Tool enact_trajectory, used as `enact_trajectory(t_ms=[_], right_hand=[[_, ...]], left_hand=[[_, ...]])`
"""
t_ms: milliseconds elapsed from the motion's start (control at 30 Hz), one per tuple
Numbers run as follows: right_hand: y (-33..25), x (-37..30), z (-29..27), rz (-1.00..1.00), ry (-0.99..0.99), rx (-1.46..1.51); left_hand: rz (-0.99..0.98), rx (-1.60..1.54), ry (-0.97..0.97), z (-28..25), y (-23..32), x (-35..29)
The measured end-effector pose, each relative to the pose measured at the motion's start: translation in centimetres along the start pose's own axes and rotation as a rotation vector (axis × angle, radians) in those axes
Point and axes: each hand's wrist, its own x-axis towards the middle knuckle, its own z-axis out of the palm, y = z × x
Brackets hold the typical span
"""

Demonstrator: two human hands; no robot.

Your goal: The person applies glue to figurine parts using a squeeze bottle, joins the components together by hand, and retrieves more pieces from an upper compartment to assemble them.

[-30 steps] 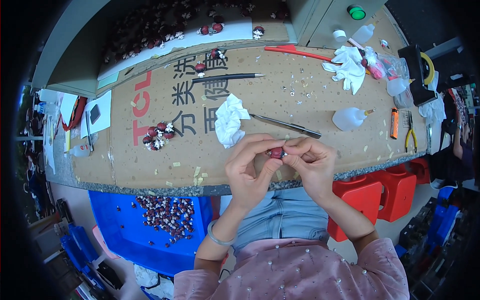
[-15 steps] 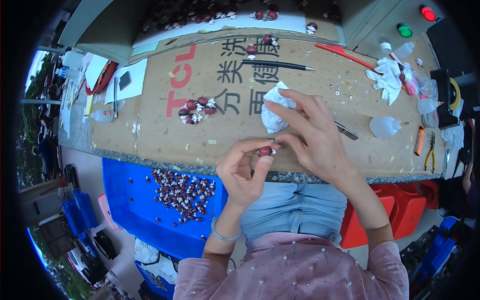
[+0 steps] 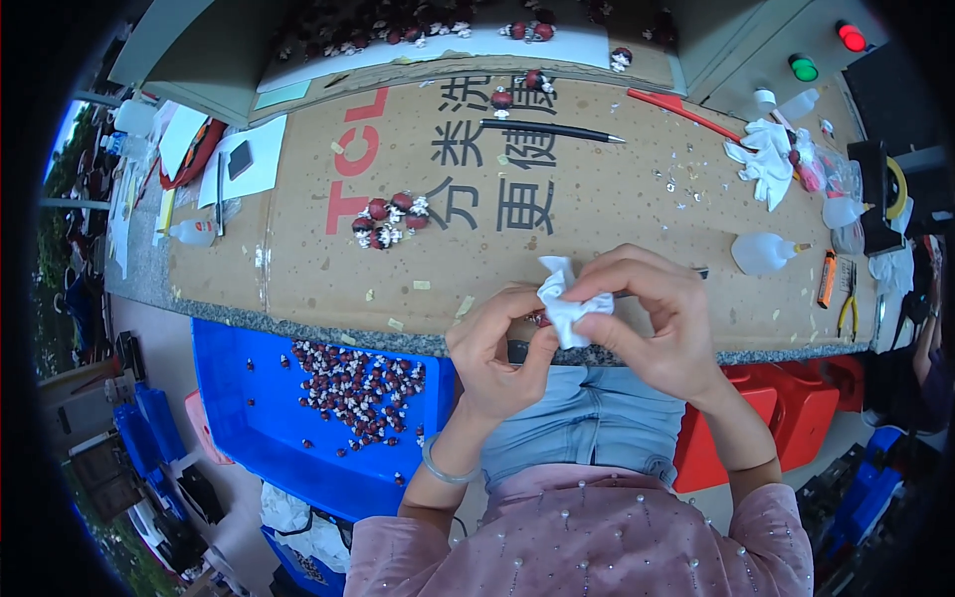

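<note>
In the head view, the left hand [image 3: 502, 348] pinches a dark red piece [image 3: 541, 319] between thumb and fingers above the near edge of the table [image 3: 298, 274]. The right hand [image 3: 657, 318] pinches a crumpled white cloth [image 3: 567, 303] up against it, covering most of it. Wiping looks to be in progress on this one piece. A small cluster of red-and-white pieces [image 3: 378, 210] lies on the cardboard; many loose pieces [image 3: 363, 398] fill part of the blue bin [image 3: 298, 488] below, and others [image 3: 413, 36] sit on the shelf [image 3: 448, 54] behind. Which of these are finished and which remain, I cannot tell (nothing marks one group from another).

As for writing, large red letters [image 3: 348, 206] and black characters [image 3: 525, 206], turned sideways, are printed clearly across the cardboard. The small bottle [image 3: 194, 231] at left bears a red-marked label, too small to read.
</note>
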Motion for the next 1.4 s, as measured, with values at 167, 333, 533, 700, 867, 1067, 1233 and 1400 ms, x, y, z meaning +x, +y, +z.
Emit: enact_trajectory(t_ms=[167, 333, 533, 700, 867, 1067, 1233, 1400], right_hand=[[1.2, -0.2, -0.2, 0.096, -0.033, 0.282], [1.3, 0.4, -1.2, 0.134, -0.1, 0.362], [2.2, 1.9, -4.0, -0.051, 0.173, -0.026], [0.8, 1.0, -3.5, -0.164, 0.271, -0.748], [3.0, -2.3, -4.4, -0.014, 0.011, -0.564], [4.2, -0.5, -4.5, -0.1, 0.229, -0.666], [1.8, -1.5, -4.7, -0.142, 0.103, -0.291], [3.3, -2.2, -4.3, -0.022, -0.096, 0.205]], left_hand=[[0.079, 0.106, -0.016, 1.2, 0.3, 0.8], [-0.03, 0.096, -0.056, 0.8, -0.2, 0.5], [-0.173, -0.266, -0.128, 1.3, 1.8, 1.3], [-0.214, -0.36, -0.157, 1.3, 0.9, 1.7], [-0.23, -0.389, -0.17, 1.6, 0.4, 1.7], [-0.237, -0.432, -0.203, 2.4, 0.5, 1.5], [-0.425, -0.544, -0.446, 2.5, 0.5, 2.0], [-0.529, -0.632, -0.518, 3.7, 0.1, 1.9]])
